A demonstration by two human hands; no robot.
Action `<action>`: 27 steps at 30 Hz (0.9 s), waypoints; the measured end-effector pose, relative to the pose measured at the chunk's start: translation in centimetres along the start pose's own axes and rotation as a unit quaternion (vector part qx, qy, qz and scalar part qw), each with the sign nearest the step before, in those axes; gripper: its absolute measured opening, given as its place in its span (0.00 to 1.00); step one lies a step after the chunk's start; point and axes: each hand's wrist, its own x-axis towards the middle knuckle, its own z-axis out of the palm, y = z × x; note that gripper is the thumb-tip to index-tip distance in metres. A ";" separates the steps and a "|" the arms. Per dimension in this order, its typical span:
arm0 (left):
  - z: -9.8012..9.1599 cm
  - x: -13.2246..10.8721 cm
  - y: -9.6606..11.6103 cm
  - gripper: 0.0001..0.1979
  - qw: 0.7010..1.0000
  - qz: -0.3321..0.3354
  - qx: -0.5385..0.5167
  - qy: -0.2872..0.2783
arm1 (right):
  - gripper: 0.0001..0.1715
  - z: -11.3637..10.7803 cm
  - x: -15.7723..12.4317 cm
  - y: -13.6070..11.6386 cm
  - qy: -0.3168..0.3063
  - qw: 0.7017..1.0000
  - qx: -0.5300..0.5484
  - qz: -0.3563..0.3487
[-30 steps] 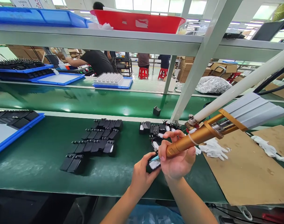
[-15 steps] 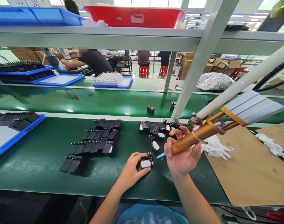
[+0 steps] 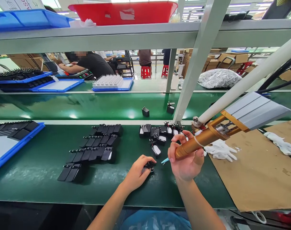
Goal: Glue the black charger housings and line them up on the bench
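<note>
My left hand (image 3: 138, 172) lies over a small black charger part (image 3: 150, 166) on the green belt (image 3: 40, 172), fingers curled around it. My right hand (image 3: 186, 159) grips a gold-coloured dispensing tool (image 3: 203, 139) with a blue tip (image 3: 165, 160), held just right of that part and clear of it. Behind my hands is a loose cluster of black parts (image 3: 160, 132), some with white faces. To the left, rows of finished black parts (image 3: 95, 150) lie in lines.
White gloves (image 3: 220, 150) rest on brown cardboard (image 3: 257, 172) at the right. A blue tray (image 3: 6, 143) sits at the left edge. A slanted grey post (image 3: 193, 70) rises behind the cluster. Two lone parts (image 3: 145, 111) ride the far belt. People work across the line.
My left hand pulled the black part away from the tool tip, set it on the belt and closed over it. My right hand drew the tool back to the right.
</note>
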 end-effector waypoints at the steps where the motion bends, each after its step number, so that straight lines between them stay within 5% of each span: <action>1: -0.4 -0.2 0.3 0.21 1.000 0.017 0.021 -0.009 | 0.26 0.0 0.0 0.0 0.000 1.000 0.000 0.001; 5: -1.8 -0.7 1.4 0.27 0.989 0.076 0.119 -0.051 | 0.26 0.0 0.1 0.0 -0.004 1.000 0.012 -0.003; 10: -0.7 -0.8 0.7 0.23 0.975 0.110 0.194 0.001 | 0.27 -0.2 0.1 0.1 -0.017 1.000 0.026 -0.005; 16: 1.3 -0.7 -0.6 0.12 0.983 0.090 0.129 0.089 | 0.27 -0.4 0.1 0.1 -0.015 1.000 0.017 0.001; 27: 1.3 -0.3 -0.7 0.06 0.996 0.036 0.049 0.070 | 0.27 -0.3 0.1 0.0 -0.007 1.000 0.022 0.003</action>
